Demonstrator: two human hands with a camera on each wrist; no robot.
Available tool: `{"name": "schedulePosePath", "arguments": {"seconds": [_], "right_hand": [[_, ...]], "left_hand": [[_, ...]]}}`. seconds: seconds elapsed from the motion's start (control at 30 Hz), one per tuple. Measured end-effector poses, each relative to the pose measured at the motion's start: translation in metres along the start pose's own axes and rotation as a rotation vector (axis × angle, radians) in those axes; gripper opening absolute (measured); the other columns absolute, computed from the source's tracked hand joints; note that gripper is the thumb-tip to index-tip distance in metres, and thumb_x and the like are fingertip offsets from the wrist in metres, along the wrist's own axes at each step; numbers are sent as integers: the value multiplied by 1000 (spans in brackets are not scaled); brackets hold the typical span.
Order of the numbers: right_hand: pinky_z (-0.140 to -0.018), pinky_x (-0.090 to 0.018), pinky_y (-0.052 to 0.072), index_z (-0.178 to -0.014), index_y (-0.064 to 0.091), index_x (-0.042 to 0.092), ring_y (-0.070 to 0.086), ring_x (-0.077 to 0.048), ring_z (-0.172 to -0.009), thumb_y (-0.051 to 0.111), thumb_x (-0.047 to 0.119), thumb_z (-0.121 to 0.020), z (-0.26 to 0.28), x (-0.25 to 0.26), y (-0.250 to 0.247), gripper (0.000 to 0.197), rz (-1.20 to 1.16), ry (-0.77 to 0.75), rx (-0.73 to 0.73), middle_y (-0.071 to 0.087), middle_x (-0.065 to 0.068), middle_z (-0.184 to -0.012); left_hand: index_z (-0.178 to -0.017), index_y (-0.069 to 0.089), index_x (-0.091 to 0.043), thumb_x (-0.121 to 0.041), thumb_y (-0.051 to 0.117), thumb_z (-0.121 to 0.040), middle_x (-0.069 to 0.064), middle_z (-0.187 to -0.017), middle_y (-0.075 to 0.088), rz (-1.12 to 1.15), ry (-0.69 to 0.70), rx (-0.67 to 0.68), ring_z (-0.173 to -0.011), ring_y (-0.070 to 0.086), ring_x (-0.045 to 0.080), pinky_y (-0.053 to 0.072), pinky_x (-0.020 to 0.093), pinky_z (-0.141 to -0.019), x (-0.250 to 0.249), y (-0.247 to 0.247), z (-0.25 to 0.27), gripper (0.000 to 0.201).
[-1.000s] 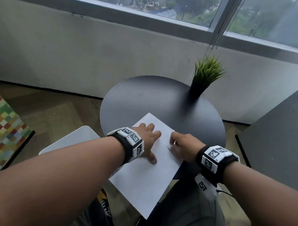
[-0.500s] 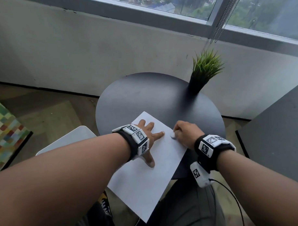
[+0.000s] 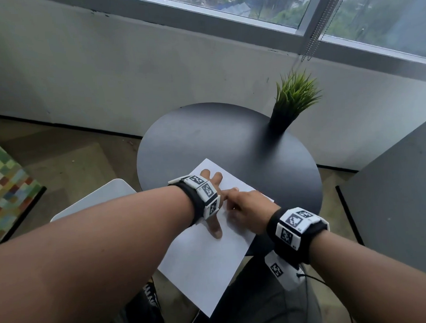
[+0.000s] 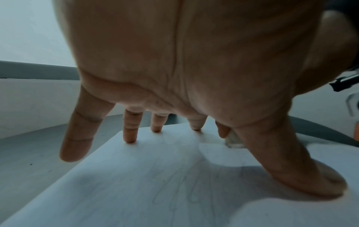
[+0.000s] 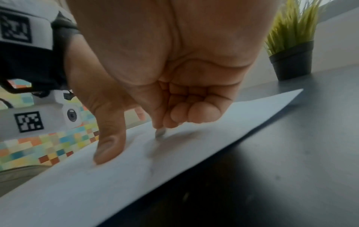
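Observation:
A white sheet of paper (image 3: 210,265) lies on the round black table (image 3: 230,141), its near part hanging over the edge. My left hand (image 3: 216,185) presses it flat with fingers spread; the wrist view shows the fingertips (image 4: 130,138) and thumb on the sheet (image 4: 155,184). My right hand (image 3: 247,208) sits just right of the left, fingers curled. Its index fingertip holds a small grey object (image 5: 160,133) down on the paper (image 5: 136,176), while the thumb rests on the sheet apart from it. The object (image 4: 234,141) is blurred; I cannot tell what it is.
A small green plant in a black pot (image 3: 292,103) stands at the table's far right. A white seat (image 3: 99,199) is left of the table, a chequered rug (image 3: 7,183) further left. A grey panel (image 3: 401,191) stands to the right, a wall and window behind.
My right hand has slid left across the paper, from its right edge to close beside the left hand. The left hand has stayed pressed on the sheet.

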State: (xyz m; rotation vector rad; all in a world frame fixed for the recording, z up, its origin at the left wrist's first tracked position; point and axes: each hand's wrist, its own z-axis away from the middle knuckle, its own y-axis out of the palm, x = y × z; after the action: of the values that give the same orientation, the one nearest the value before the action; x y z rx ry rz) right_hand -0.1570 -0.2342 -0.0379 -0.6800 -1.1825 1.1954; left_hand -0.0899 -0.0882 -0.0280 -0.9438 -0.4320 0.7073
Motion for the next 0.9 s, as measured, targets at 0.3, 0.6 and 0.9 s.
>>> {"name": "schedulePosePath", "arguments": {"seconds": [0.3, 0.6, 0.9], "right_hand": [[-79, -35, 51, -93, 60, 21, 60, -22, -88, 52, 25, -85, -5, 3, 9, 12, -86, 93, -33, 65, 1, -93], [-75, -32, 49, -87, 56, 22, 59, -23, -86, 53, 30, -87, -2, -2, 6, 9, -54, 125, -68, 65, 0, -93], [-72, -31, 48, -87, 55, 23, 58, -23, -84, 55, 30, -87, 4, -21, 6, 7, -63, 189, -141, 65, -1, -90]], "left_hand": [[-153, 12, -56, -81, 78, -54, 9, -155, 19, -9, -8, -7, -139, 19, 39, 44, 61, -95, 1, 2, -1, 122], [-147, 4, -65, -79, 81, -52, 12, -151, 22, -9, -21, 23, -136, 24, 44, 45, 64, -97, -4, -2, -2, 124], [-147, -9, -66, -79, 81, -53, 10, -149, 20, -36, -27, 46, -134, 27, 43, 45, 66, -97, -7, -3, -6, 130]]}}
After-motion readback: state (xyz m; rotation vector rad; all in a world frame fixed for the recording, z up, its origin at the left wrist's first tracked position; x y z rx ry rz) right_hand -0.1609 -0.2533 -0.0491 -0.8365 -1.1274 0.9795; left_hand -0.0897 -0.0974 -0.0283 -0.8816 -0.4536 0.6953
